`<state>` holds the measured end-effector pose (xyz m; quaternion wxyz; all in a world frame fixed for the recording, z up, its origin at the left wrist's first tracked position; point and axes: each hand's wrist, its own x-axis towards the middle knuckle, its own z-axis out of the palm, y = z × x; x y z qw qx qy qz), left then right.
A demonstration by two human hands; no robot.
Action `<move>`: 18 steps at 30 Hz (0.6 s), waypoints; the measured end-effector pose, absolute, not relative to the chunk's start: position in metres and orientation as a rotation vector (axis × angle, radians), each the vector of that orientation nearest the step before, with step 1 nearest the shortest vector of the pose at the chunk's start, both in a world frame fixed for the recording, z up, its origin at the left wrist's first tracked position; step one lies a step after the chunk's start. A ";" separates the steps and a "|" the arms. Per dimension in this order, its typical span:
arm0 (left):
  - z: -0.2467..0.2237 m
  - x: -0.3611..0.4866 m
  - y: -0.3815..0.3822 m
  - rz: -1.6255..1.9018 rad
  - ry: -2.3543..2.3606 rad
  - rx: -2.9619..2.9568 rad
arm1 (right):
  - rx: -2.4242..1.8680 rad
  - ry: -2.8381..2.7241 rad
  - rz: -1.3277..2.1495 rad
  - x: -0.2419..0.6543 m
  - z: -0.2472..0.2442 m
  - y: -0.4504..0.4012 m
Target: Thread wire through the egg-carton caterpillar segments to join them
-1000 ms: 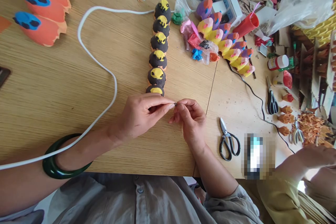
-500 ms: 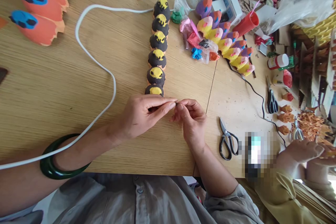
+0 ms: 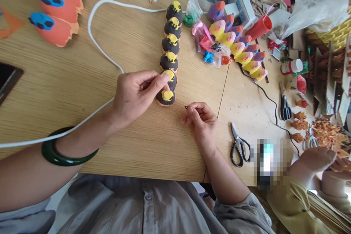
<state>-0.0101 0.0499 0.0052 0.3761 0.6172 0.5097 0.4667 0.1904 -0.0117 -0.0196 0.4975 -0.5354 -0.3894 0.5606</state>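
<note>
A row of several black-and-yellow figures (image 3: 171, 45) runs up the middle of the wooden table (image 3: 131, 146). My left hand (image 3: 137, 95), with a green bangle (image 3: 59, 155) on its wrist, is over the near end of the row. Its thumb and fingertips are pinched at the second-nearest figure; anything between them is hidden. The nearest figure (image 3: 167, 96) has a plain yellow patch. To the right of the row, my right hand (image 3: 201, 117) pinches a tiny dark piece (image 3: 186, 107) between thumb and forefinger.
A white cable (image 3: 95, 34) curves across the left side, passing over my left forearm. Scissors (image 3: 238, 145) lie right of my right hand. Yellow-pink figures (image 3: 237, 48) and plastic bags are farther back. Orange-blue figures (image 3: 61, 3) stand upper left. Another person's hands (image 3: 318, 159) are at right.
My left hand has moved away from my right hand, up and left to the row. The nearest figure now shows fully. My right hand has stayed nearly in place.
</note>
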 end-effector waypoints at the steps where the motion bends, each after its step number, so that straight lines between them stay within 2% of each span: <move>1: 0.003 -0.013 0.056 1.139 1.235 1.549 | -1.304 -0.974 1.338 0.190 -0.021 -0.012; 6: -0.005 -0.026 0.079 0.944 1.116 1.541 | -1.295 -1.059 1.239 0.182 -0.021 -0.009; 18: -0.006 -0.054 0.098 0.748 0.821 1.606 | -1.292 -1.369 0.893 0.158 -0.017 -0.003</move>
